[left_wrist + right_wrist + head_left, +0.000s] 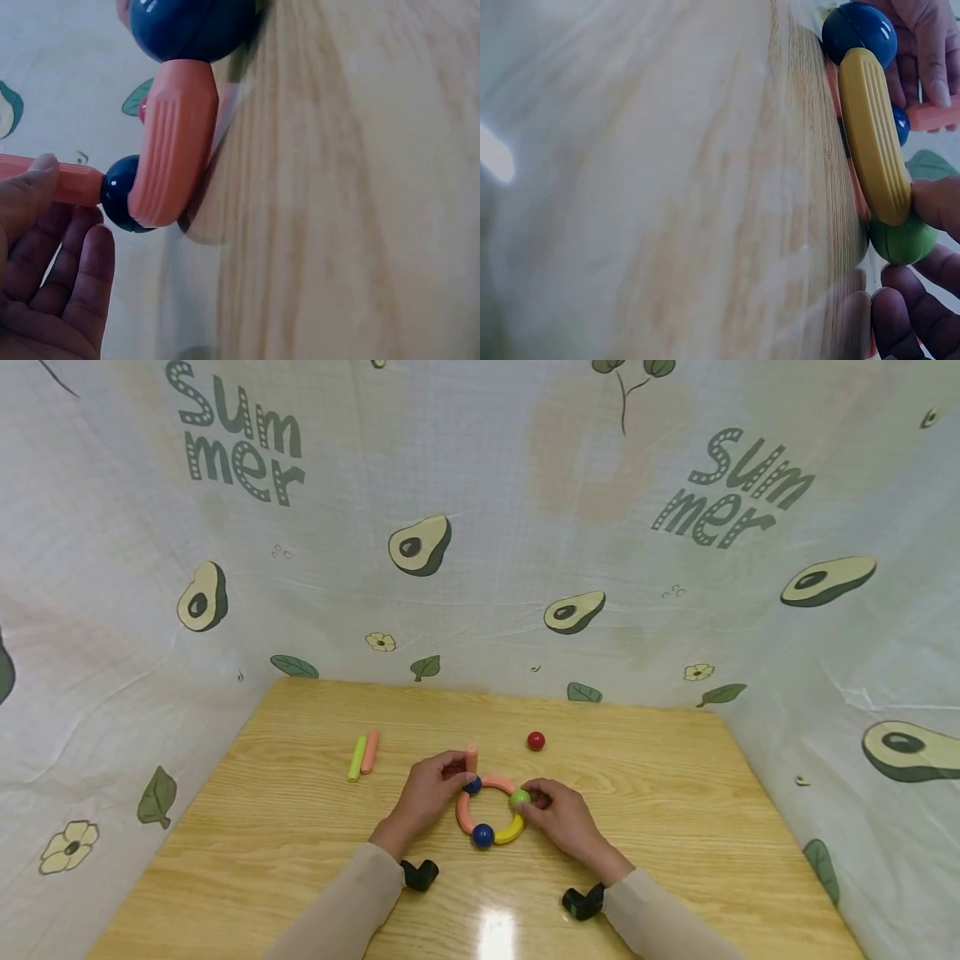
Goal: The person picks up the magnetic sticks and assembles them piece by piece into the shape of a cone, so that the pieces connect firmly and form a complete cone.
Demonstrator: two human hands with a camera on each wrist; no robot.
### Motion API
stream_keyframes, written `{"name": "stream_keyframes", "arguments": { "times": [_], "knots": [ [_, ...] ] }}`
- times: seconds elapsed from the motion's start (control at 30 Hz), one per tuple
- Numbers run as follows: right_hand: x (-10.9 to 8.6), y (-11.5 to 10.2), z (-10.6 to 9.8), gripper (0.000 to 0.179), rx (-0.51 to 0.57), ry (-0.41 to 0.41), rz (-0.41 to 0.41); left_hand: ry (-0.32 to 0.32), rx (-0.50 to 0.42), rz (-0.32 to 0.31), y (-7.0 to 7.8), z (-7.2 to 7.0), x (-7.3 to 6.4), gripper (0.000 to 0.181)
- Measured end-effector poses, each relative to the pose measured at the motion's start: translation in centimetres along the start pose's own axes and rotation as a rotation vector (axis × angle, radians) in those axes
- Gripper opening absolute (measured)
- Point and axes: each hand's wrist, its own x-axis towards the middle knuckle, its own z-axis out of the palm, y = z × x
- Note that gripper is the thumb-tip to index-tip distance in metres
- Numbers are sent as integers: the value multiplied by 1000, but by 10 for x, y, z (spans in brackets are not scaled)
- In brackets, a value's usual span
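A ring of curved bars joined by balls lies on the wooden table. It has two orange curved bars [497,782], a yellow curved bar [510,832], a near blue ball [483,836], a far-left blue ball [472,786] and a green ball [519,798]. My left hand [429,793] pinches a straight orange rod [75,184] that stands upright on the far-left blue ball. In the left wrist view, thumb and fingers sit around the rod, close to that ball. My right hand [562,818] grips the green ball between thumb and fingers at the ring's right side.
A yellow-green rod [357,758] and another straight orange rod [370,752] lie side by side at the back left. Behind the ring sits a red ball [536,741]. Printed cloth [495,552] hangs around the table's back and sides. Each wrist carries a black camera [420,875].
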Motion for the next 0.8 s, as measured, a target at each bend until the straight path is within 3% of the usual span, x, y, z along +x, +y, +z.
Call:
{"name": "stream_keyframes", "arguments": {
  "times": [0.23, 0.4, 0.8],
  "knots": [
    [0, 1, 1, 28, -1, 3, -12, -45, 56, -4, -5, 3, 1, 39],
    [-1, 0, 1, 30, -15, -5, -12, -59, 129, -6, -7, 7, 3, 32],
    [-5, -2, 0, 28, -8, -26, -15, -96, 177, -12, -7, 10, 6, 31]
  ]
}}
